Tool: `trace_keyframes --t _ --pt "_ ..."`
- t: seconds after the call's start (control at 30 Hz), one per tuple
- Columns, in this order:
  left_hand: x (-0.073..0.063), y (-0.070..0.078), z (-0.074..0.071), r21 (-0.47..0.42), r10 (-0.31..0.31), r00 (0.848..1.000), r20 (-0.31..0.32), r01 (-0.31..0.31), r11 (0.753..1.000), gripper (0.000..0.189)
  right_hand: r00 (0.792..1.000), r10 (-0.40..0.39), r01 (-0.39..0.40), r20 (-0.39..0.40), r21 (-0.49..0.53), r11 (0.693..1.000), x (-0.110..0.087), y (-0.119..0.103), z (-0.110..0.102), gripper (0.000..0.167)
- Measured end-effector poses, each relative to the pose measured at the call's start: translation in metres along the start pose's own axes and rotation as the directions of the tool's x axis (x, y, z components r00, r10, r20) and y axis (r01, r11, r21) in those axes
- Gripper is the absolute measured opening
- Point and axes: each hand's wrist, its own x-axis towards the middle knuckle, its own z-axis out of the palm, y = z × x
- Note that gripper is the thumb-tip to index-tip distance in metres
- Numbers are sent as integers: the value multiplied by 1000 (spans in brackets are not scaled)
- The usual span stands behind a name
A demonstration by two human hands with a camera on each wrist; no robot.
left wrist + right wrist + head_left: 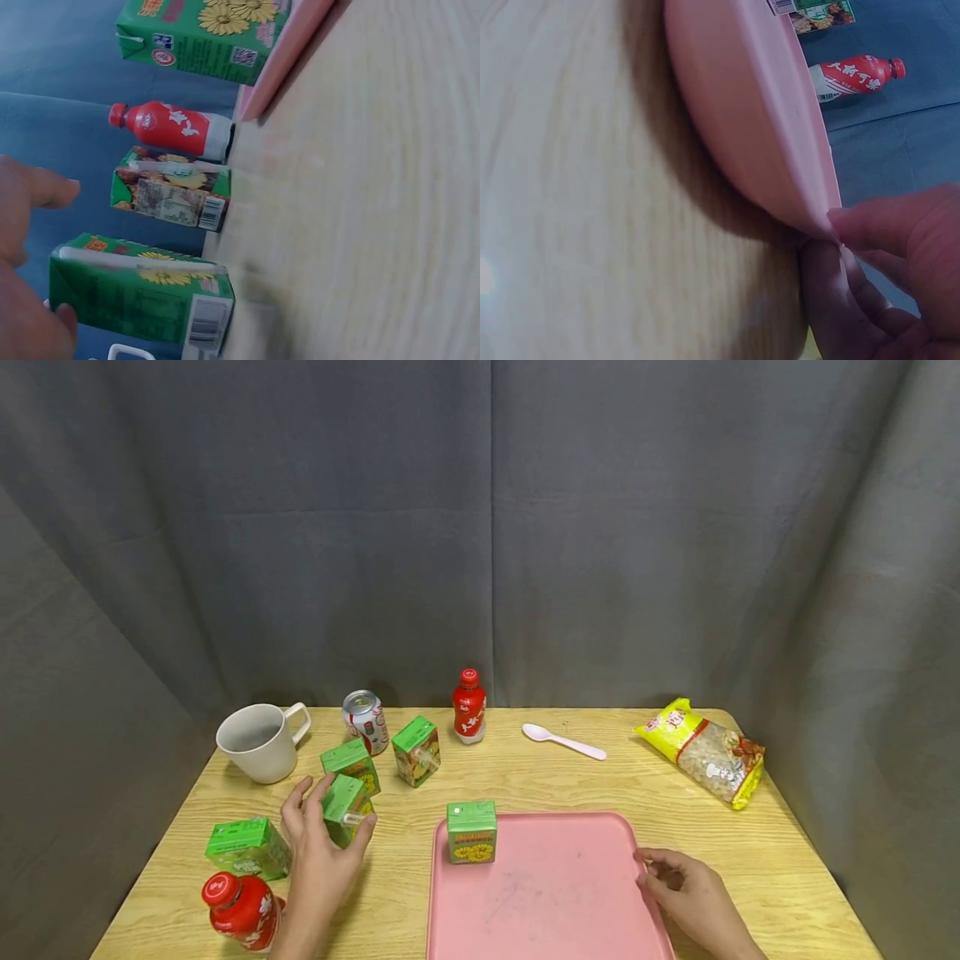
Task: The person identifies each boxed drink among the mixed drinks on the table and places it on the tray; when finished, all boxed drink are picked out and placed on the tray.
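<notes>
My left hand [322, 843] is spread around a green drink carton [342, 810] with a straw on its side. In the left wrist view the thumb [52, 187] stands apart from that carton [127, 292], while another fingertip overlaps its top end. My right hand [693, 893] pinches the right rim of a pink tray [562, 893] between thumb and fingers; the right wrist view shows this grip at the tray's edge [742, 112]. A green carton with yellow flowers [472, 833] stands on the tray's far left corner.
Around my left hand are a green carton [251, 847], a red bottle [243, 910], another carton [352, 766] and a white mug [258, 747]. Farther back stand a can [365, 722], a brown-green carton [417, 752], a red bottle [469, 708], a spoon [562, 742] and a yellow food bag [705, 752].
</notes>
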Motion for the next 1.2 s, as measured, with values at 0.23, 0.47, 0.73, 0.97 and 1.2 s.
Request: trace_keyframes --t 0.23,0.47,0.73,0.97,1.2 --pt "1 -8 2 5 -23 1000 0 23 1000 69 1000 11 -11 10 2 1000 0 0 1 26" --pt "8 -14 0 -95 -134 986 102 144 985 43 1000 8 -8 11 20 1000 0 0 1 27" --pt "10 -17 1 -97 -141 987 75 148 984 35 1000 -10 10 8 17 1000 -1 -1 0 26" --pt "12 -20 3 -81 -140 986 91 147 986 34 1000 -24 24 7 8 1000 0 0 -1 26" --pt "12 -20 5 -73 -122 988 92 128 989 32 999 -36 36 0 0 999 -1 2 -1 26"
